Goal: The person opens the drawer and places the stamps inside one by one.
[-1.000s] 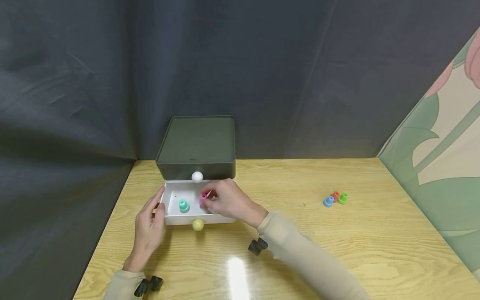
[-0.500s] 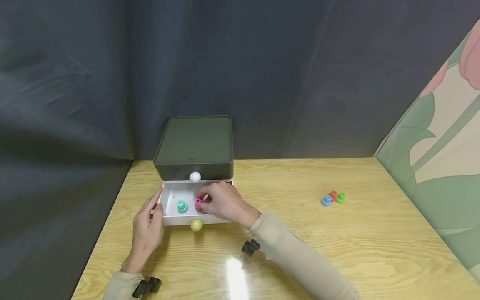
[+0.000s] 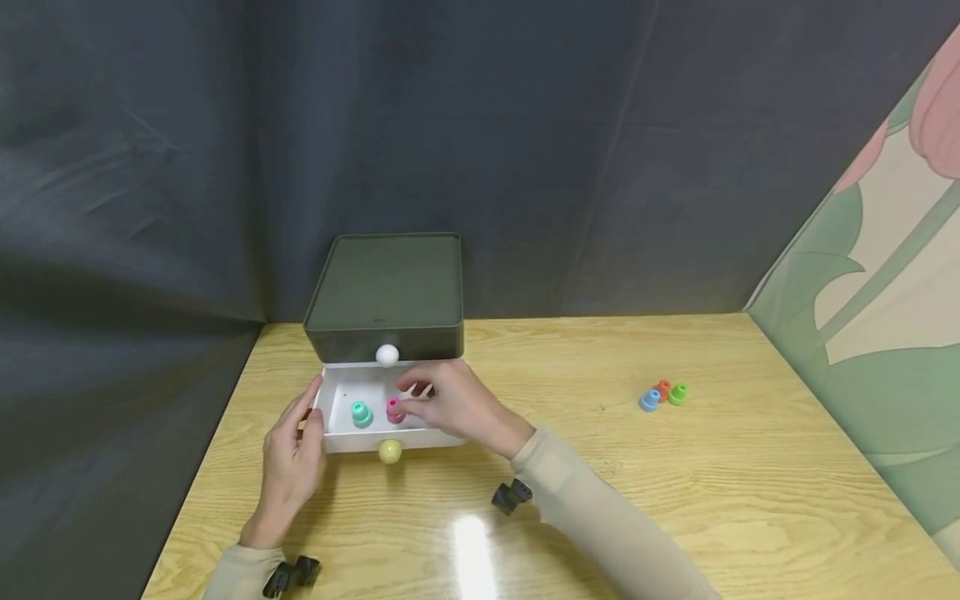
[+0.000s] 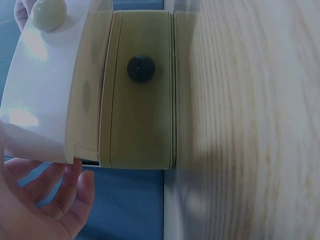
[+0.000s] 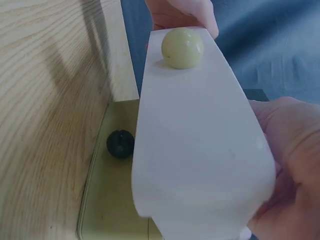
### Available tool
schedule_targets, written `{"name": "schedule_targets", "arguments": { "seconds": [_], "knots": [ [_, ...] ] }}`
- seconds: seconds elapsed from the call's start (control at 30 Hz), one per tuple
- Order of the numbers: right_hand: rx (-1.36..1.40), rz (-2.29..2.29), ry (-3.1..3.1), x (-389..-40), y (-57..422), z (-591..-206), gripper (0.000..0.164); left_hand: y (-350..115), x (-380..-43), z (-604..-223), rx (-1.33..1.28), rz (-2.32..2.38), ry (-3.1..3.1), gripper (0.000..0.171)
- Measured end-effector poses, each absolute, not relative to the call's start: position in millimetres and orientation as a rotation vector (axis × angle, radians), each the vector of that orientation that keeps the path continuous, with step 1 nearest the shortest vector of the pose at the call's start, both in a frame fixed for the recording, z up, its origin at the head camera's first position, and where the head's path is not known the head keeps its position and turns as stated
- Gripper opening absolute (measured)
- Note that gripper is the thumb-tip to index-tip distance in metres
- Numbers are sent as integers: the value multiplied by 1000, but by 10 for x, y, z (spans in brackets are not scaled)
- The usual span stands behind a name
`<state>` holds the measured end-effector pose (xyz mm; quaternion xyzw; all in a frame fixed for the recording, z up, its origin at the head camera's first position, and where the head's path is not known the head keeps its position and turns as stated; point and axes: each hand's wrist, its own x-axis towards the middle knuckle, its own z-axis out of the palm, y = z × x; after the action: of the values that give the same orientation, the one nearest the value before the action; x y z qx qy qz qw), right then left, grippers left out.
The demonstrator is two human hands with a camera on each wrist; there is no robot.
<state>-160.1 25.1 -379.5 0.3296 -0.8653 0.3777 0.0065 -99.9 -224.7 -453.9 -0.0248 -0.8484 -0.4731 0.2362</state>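
Note:
A white drawer with a yellow knob is pulled out of a small dark green chest. Inside it a teal stepped peg and a pink stepped peg stand upright, side by side. My left hand rests its fingers against the drawer's left side wall. Over the drawer's right half is my right hand, thumb beside the pink peg and index finger raised above it, with a gap between them. In the right wrist view the drawer front hides both pegs.
Blue, red and green pegs form a cluster on the wooden table at the right. A dark curtain hangs behind the chest. Below the open drawer is another drawer with a black knob.
The pink peg has come down and left onto the drawer floor near the teal one. My right fingers have parted from it and drawn back slightly right. The left hand stays put.

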Motion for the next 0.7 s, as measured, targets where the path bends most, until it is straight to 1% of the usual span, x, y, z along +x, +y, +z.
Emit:
{"name": "schedule_targets", "arguments": {
  "seconds": [0.1,0.17,0.43,0.7],
  "knots": [
    [1001,1204,-2687,-1594,333,-3776,25,-2253,-1002,-4541,-68,-1295,-2324,48],
    [972,1214,-2670,-1586,404,-3757,25,-2252,-1007,-4545,-66,-1294,-2326,48],
    [883,1254,-2557,-1517,730,-3705,24,-2227,-1022,-4564,-26,-1288,-2353,48],
    [786,1245,-2524,-1431,958,-3744,23,-2232,-1014,-4560,-8,-1287,-2357,48]
  ]
}}
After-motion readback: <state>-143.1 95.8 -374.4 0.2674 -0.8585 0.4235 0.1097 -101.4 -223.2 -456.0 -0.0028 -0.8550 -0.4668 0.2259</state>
